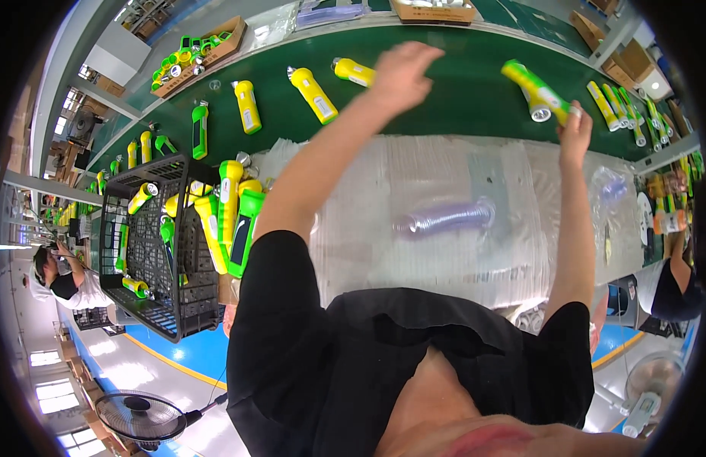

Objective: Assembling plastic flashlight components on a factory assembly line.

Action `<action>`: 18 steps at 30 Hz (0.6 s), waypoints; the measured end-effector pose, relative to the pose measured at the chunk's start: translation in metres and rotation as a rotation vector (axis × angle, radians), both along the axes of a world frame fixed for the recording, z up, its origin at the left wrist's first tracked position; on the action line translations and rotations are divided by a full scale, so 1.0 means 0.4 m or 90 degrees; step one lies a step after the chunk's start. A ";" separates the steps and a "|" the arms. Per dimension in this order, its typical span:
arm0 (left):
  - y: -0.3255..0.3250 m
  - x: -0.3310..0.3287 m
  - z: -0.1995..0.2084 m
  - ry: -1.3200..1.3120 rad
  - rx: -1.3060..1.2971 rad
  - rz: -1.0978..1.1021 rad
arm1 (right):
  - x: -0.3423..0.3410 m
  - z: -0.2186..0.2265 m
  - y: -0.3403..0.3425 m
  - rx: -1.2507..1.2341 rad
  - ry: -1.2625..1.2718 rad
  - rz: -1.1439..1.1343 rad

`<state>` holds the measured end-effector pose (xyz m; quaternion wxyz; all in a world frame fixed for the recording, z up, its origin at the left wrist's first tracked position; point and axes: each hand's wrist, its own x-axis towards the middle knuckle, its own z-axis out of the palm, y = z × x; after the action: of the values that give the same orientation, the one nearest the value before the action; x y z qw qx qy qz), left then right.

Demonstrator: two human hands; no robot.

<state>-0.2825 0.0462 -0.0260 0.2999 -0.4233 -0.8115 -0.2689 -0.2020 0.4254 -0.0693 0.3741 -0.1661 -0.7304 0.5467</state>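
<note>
My left hand [402, 72] reaches out over the green belt [460, 99], fingers loosely apart, just beside a yellow flashlight [353, 71] lying there; it holds nothing. My right hand [574, 129] is raised at the right and grips the end of a green and yellow flashlight [536, 91], lens end pointing down. Two more yellow flashlights [313, 94] [247, 107] and a green one [199, 129] lie further left on the belt.
A stack of clear plastic blister sheets [444, 221] lies before me. A black crate [151, 251] at left holds several flashlights. A cardboard box [197, 53] of parts stands at the back left. Other people work at far left [60, 278] and right [673, 282]. A fan [136, 415] stands below.
</note>
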 end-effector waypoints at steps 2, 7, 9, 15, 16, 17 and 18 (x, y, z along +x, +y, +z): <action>-0.126 -0.124 -0.034 -0.018 -0.070 0.135 | -0.070 -0.056 0.174 -0.009 0.017 -0.093; -0.306 -0.274 -0.058 -0.208 -0.346 0.293 | -0.170 -0.086 0.304 0.407 -0.386 -0.296; -0.341 -0.310 -0.081 -0.412 -0.363 0.262 | -0.223 0.015 0.088 0.684 -0.181 -0.187; -0.347 -0.362 -0.116 -0.396 -0.348 0.200 | -0.343 0.064 -0.661 0.641 -0.131 0.463; -0.372 -0.375 -0.135 -0.328 -0.312 0.164 | -0.364 0.047 -0.747 0.620 -0.202 0.501; -0.361 -0.375 -0.131 -0.326 -0.310 0.163 | -0.383 0.010 -0.783 0.622 -0.225 0.523; -0.355 -0.361 -0.123 -0.311 -0.340 0.188 | -0.394 -0.005 -0.795 0.624 -0.223 0.524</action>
<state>-0.4269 -0.0958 -0.0751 0.0130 -0.2888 -0.9526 -0.0952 -0.3596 0.1076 -0.0712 0.0424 0.2295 -0.9484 0.2145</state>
